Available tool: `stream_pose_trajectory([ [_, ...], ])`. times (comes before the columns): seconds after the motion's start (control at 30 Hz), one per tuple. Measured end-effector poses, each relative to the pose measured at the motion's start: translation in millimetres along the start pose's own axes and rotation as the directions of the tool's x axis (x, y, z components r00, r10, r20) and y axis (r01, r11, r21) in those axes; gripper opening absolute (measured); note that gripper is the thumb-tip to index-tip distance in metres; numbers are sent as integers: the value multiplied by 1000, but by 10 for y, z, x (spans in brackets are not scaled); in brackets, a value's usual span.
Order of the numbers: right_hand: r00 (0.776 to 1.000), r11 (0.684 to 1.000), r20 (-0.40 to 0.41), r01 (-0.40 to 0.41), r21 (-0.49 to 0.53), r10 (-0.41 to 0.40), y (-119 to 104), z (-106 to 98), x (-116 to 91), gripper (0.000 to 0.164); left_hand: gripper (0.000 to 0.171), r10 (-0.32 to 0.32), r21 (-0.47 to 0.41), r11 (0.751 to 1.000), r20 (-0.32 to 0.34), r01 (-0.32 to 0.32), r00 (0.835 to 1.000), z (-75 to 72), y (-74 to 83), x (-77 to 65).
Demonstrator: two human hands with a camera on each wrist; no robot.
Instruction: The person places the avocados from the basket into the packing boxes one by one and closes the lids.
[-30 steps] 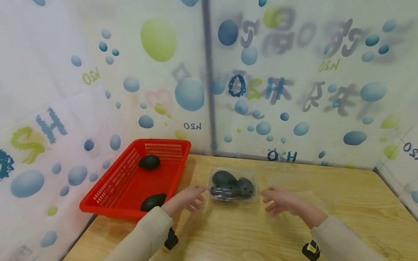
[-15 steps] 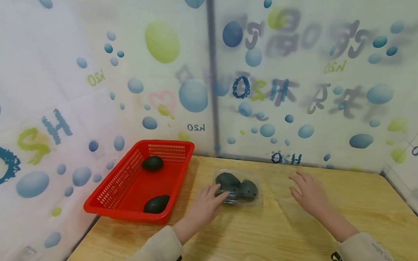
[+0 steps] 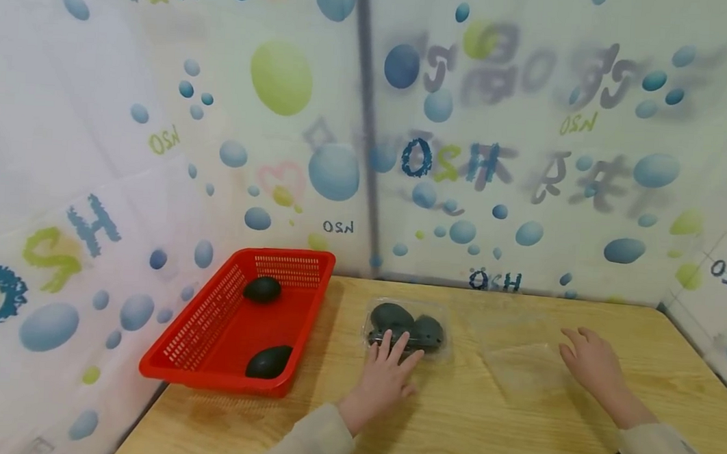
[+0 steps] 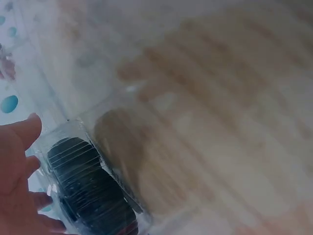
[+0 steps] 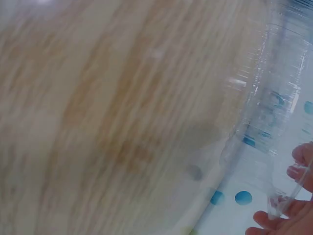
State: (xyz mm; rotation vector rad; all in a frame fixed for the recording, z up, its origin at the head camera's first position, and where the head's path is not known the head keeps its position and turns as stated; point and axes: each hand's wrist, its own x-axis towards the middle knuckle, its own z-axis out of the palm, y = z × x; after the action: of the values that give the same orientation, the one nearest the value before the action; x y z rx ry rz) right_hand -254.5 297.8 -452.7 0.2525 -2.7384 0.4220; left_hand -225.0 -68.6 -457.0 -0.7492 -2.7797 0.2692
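Observation:
Dark avocados (image 3: 392, 318) lie in a clear plastic clamshell box (image 3: 447, 334) on the table. My left hand (image 3: 383, 377) reaches to its near side, fingers spread, fingertips right at the front edge. In the left wrist view, those fingers (image 4: 41, 199) lie along the side of the box, over the dark fruit (image 4: 88, 181). My right hand (image 3: 596, 369) is at the right, fingers relaxed, beside an empty clear plastic container (image 3: 525, 369). The right wrist view has its fingertips (image 5: 304, 152) at the container's thin transparent edge (image 5: 281, 98), partly seen through the plastic.
A red plastic basket (image 3: 319, 307) stands at the left of the wooden table (image 3: 464, 431), with one avocado (image 3: 263, 289) at its back and another (image 3: 269, 362) at its front. A bubble-printed curtain (image 3: 504, 125) hangs behind the table.
My left hand has moved from beside the box to its front, fingers spread. My right hand has moved away to the right, over to the far side of the empty container.

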Motion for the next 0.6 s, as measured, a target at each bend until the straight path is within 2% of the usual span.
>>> stream_pose_trajectory([
  [0.13,995,997,95,-45,59,39,-9,-21,-49,36,56,-12,-75,997,20,14,1000,12,-91,95],
  [0.23,992,993,117,-69,95,57,-36,-32,-81,38,57,-34,-157,987,48,41,998,20,-174,195],
  [0.33,990,991,120,-83,109,70,-38,-30,-100,39,59,-56,-224,971,104,78,993,45,-254,308],
  [0.47,989,988,127,-94,125,78,-10,-22,-113,40,63,-63,-254,962,138,97,988,100,-361,451],
  [0.6,991,987,117,-83,141,67,4,-22,-127,38,64,-47,-257,963,125,78,991,170,-469,556],
])
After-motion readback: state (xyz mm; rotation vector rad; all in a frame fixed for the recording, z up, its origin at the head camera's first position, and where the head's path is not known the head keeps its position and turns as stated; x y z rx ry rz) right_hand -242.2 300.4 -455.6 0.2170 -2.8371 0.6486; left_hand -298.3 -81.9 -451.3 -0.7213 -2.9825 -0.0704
